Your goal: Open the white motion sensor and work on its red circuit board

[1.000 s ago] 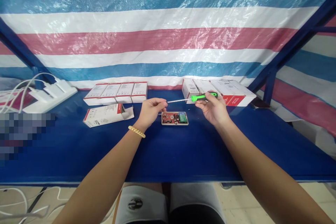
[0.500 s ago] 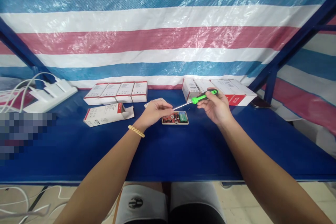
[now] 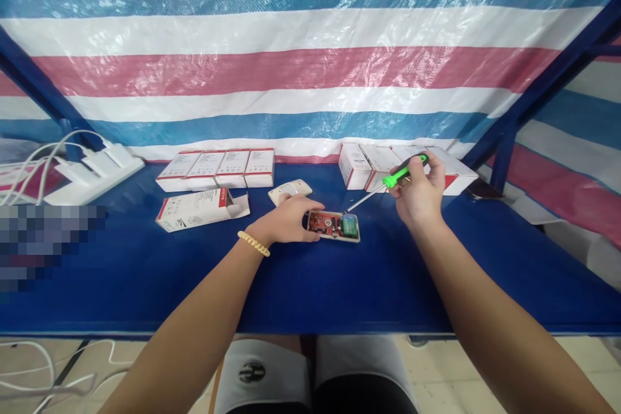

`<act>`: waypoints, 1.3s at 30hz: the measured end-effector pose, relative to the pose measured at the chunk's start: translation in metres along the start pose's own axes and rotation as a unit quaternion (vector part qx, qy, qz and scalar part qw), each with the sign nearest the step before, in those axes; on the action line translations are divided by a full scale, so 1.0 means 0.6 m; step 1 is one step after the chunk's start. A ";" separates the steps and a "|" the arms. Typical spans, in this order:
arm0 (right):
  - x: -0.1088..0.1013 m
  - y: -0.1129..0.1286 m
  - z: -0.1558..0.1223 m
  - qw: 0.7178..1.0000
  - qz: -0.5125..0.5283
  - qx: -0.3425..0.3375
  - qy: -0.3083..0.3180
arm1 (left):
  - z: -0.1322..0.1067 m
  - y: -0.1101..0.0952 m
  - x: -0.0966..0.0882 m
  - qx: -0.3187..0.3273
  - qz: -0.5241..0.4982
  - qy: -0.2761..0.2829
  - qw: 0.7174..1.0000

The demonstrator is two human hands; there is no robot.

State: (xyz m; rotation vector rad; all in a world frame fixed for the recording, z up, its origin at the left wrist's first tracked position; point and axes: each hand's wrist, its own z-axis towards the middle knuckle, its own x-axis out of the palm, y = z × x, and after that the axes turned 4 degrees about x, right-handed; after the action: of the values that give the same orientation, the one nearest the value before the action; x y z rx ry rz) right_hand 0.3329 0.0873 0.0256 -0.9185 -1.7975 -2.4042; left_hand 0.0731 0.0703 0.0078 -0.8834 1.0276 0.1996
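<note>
A small white housing with a red circuit board and a green part at its right end lies on the blue table. My left hand grips its left end, thumb at the near edge and fingers at the far edge. In my right hand is a green and black screwdriver, tilted down to the left. Its tip reaches the far edge of the housing, by the green part; whether it touches a screw is too small to tell. Just behind my left hand rests a white plastic cover.
An opened white and red carton lies left of my left hand. Several similar boxes line the back left, more boxes the back right. A white power strip with plugs and cables sits far left. A striped sheet hangs behind.
My left hand has left the screwdriver's tip and taken hold of the housing, now turned slightly and shifted right. My right hand has moved right with the screwdriver, its tip now at the housing.
</note>
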 end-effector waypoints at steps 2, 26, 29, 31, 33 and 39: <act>0.005 0.004 -0.006 1.000 -0.003 -0.023 -0.004 | 0.002 -0.012 0.008 0.020 -0.030 0.035 0.999; 0.020 -0.001 -0.048 0.987 -0.068 -0.128 0.070 | 0.009 -0.050 0.034 0.049 -0.075 0.077 0.993; 0.021 0.004 -0.051 0.987 -0.059 -0.133 0.068 | 0.010 -0.050 0.033 0.053 -0.074 0.062 0.994; 0.022 0.007 -0.052 0.986 -0.055 -0.141 0.067 | 0.010 -0.049 0.035 0.052 -0.080 0.057 0.994; 0.021 0.007 -0.051 0.984 -0.061 -0.152 0.074 | 0.010 -0.048 0.036 0.055 -0.083 0.056 0.993; 0.005 -0.018 -0.029 0.944 -0.148 -0.264 0.133 | 0.009 -0.046 0.035 0.060 -0.056 0.087 0.993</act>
State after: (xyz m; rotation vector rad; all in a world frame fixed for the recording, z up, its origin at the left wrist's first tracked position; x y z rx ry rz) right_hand 0.3193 0.0769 0.0142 -0.3052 -1.2934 -3.0959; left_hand 0.1024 0.0511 0.0071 -0.8560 1.1353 -0.0345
